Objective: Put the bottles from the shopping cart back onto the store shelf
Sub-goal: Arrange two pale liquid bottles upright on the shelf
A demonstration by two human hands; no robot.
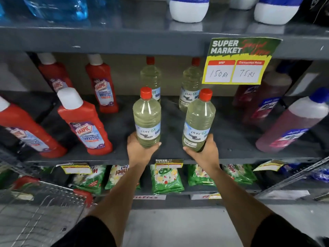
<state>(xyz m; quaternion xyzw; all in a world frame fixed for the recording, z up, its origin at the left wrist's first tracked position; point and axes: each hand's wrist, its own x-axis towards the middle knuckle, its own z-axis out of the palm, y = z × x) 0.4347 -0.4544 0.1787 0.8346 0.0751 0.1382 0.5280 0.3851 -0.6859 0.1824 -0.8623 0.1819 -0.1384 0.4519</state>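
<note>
My left hand point(140, 151) grips the base of a clear bottle of pale yellow liquid with a red cap point(146, 120), upright over the front of the grey middle shelf point(231, 139). My right hand point(204, 152) holds a second bottle of the same kind point(198, 123), tilted slightly right, also at the shelf's front. Two more matching bottles stand upright at the back of the shelf, one behind the left-hand bottle point(151, 75) and one behind the right-hand bottle point(190, 86). Part of the wire shopping cart point(41, 207) shows at the lower left.
Red Harpic cleaner bottles point(85, 125) fill the shelf's left side and pink bottles with blue caps point(292, 123) its right. A yellow price tag point(238, 65) hangs from the shelf above. Green detergent packets point(165, 179) lie on the shelf below. Another wire rack edge point(299, 175) shows at the right.
</note>
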